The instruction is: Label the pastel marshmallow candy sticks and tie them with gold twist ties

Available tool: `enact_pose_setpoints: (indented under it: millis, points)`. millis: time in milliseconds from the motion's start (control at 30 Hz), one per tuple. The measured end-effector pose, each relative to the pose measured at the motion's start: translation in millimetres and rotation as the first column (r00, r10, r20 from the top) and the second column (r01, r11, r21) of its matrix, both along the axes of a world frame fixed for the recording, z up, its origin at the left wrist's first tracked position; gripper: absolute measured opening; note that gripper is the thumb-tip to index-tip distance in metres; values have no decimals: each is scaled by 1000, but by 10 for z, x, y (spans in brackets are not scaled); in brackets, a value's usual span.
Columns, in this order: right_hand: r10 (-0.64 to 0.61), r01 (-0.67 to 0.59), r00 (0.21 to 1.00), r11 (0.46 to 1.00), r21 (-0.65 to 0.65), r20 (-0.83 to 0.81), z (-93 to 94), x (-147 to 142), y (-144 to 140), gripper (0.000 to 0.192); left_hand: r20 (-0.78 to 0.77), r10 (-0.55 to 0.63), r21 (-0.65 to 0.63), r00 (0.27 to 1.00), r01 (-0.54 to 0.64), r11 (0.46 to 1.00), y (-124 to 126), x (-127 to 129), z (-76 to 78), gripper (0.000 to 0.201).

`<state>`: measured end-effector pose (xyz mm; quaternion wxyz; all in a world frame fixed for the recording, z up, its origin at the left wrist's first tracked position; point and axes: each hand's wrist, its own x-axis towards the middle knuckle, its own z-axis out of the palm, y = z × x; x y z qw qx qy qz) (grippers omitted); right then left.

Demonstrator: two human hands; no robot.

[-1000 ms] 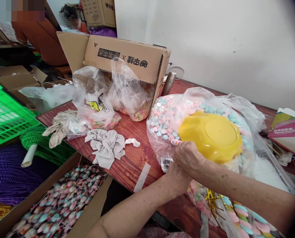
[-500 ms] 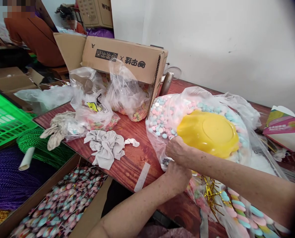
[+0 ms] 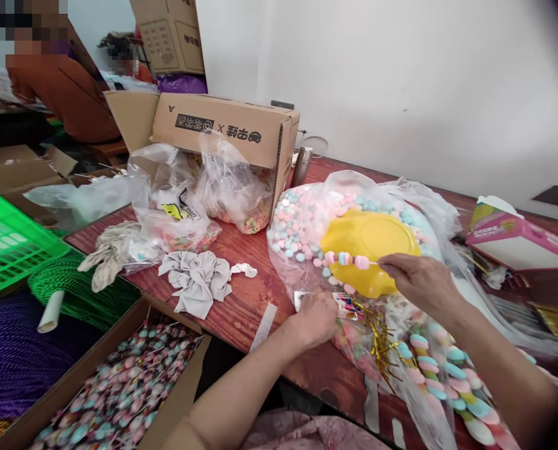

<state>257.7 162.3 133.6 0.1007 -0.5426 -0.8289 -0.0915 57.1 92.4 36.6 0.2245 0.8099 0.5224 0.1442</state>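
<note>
R hand (image 3: 417, 282) drew back, fingers pinching candy skewer (image 3: 348, 259) | L hand (image 3: 313, 319) clenched at table edge (image 3: 241, 337)

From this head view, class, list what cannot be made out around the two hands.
- Left hand: what it grips; its closed fingers hide it.
- Right hand: the candy skewer's held end, covered by fingertips.
- Yellow bowl: upside down, inside hidden.
- Cardboard box: contents blurred by plastic bags.
</note>
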Motion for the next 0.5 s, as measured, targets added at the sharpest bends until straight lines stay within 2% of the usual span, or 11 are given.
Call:
enact_pose_setpoints:
  millis: [33, 67, 133, 233, 300, 367, 433, 500]
  points:
    - [-24, 14, 976, 999, -51, -217, -102, 129, -124, 29, 13, 8, -1, 1000, -8, 1000, 27, -16, -3, 18]
    - [-65, 22, 908, 994, -106, -414, -212, 245, -257, 29, 32, 16, -4, 999, -16, 1000, 54, -31, -17, 18]
    - [-156, 41, 740, 981, -188, -654, -420, 439, -532, 32, 80, 30, -12, 996, -29, 1000, 98, -58, -62, 17]
    - [-286, 92, 534, 955, -281, -796, -627, 662, -915, 33, 153, 54, -11, 987, -53, 999, 136, -96, -131, 17]
    - [-341, 98, 448, 938, -334, -827, -674, 791, -1119, 31, 192, 72, -1, 979, -73, 997, 148, -121, -156, 13]
    - [-330, 67, 497, 937, -344, -803, -649, 904, -1266, 29, 225, 80, 5, 971, -83, 997, 158, -145, -168, 8]
    - [-241, -2, 650, 948, -319, -721, -559, 978, -1353, 26, 256, 76, 2, 964, -79, 997, 170, -161, -177, 6]
    - [-82, -79, 832, 961, -263, -549, -433, 987, -1373, 23, 284, 69, -8, 956, -69, 998, 185, -168, -191, 7]
